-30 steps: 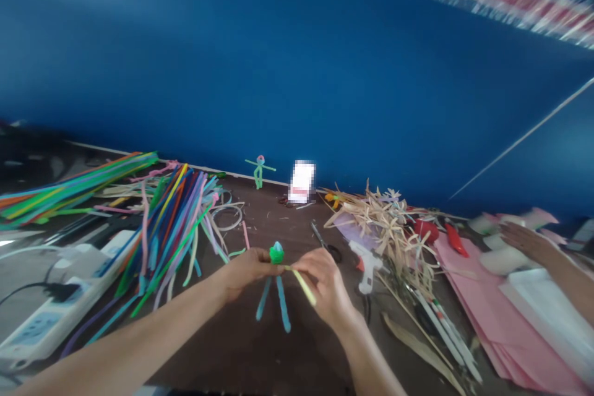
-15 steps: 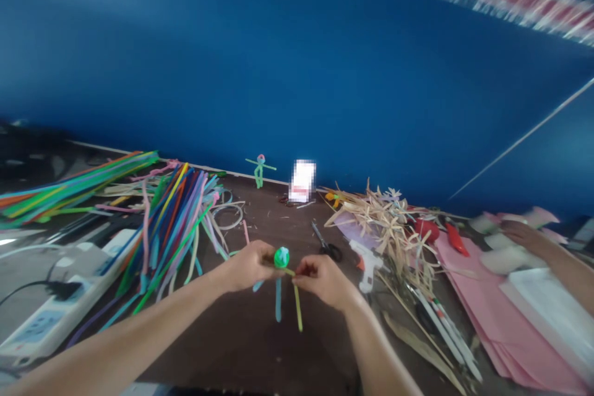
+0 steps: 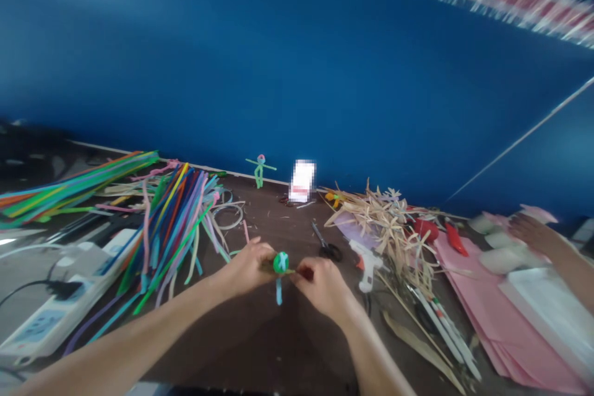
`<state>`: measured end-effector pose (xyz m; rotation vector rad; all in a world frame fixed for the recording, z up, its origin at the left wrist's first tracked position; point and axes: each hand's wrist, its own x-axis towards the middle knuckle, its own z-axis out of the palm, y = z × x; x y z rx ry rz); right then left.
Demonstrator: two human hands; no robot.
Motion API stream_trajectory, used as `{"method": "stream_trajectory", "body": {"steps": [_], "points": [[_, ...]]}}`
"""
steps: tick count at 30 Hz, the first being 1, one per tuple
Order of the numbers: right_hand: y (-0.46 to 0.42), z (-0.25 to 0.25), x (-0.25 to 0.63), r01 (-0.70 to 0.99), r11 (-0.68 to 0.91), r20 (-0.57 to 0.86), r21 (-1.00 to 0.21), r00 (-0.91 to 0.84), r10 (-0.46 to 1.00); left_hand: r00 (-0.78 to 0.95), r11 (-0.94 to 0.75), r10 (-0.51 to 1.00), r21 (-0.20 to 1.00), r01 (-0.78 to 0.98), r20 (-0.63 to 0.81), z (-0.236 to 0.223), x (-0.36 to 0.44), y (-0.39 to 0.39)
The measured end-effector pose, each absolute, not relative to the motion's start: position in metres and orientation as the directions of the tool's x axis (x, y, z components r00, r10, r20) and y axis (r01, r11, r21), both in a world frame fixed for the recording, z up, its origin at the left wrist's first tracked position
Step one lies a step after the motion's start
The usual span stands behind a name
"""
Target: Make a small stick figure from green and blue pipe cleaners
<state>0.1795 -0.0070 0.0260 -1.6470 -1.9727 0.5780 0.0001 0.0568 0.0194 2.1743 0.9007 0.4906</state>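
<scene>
A blue wall [image 3: 260,62] rises behind the dark brown counter [image 3: 260,352], along its far edge. Overlapping pink paper sheets [image 3: 482,303] cover the right end of the counter, with a white sheet [image 3: 547,303] on them. Toward the left end lies a heap of multicoloured pipe cleaners [image 3: 174,229], and a white power strip [image 3: 51,303] sits by the left edge. Right of centre are a pile of dried straw [image 3: 385,223], a white glue gun [image 3: 366,263] and black-handled scissors [image 3: 327,246]. A small standing figure [image 3: 258,172] of green pipe cleaner stands upright at the far edge.

Mid-counter, near the front, the left hand [image 3: 248,271] and right hand [image 3: 322,288] have drawn closer than in the previous view. Both are closed in a pinch on a pipe-cleaner figure [image 3: 279,275] held above the counter, the left gripping beside its green ball [image 3: 281,262]. The yellow strand [image 3: 292,271] no longer dangles; it now runs sideways into the right hand's fingertips. One short blue strand [image 3: 279,292] hangs below. Another person's blurred hand [image 3: 533,232] hovers at the far right.
</scene>
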Motion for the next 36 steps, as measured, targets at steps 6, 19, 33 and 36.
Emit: {"method": "stream_trajectory", "body": {"steps": [6,19,33,36], "points": [[-0.002,0.018,0.187,0.397,-0.089,-0.196,-0.913,-0.239,0.951,0.789,-0.798,0.546,0.462,0.388,0.281,0.034,-0.002,0.049],[0.0,0.001,0.179,-0.169,-0.26,-0.24,-0.951,-0.126,0.963,0.684,-0.6,0.7,0.69,0.405,0.207,0.019,-0.003,0.052],[-0.008,0.016,0.177,0.521,0.431,0.414,-0.736,-0.157,0.897,0.497,0.627,0.66,0.777,0.047,-0.563,0.006,0.005,0.05],[-0.009,0.021,0.182,0.565,0.481,0.425,-0.67,-0.239,0.873,0.515,0.587,0.669,0.806,0.076,-0.536,0.006,0.003,0.052]]}}
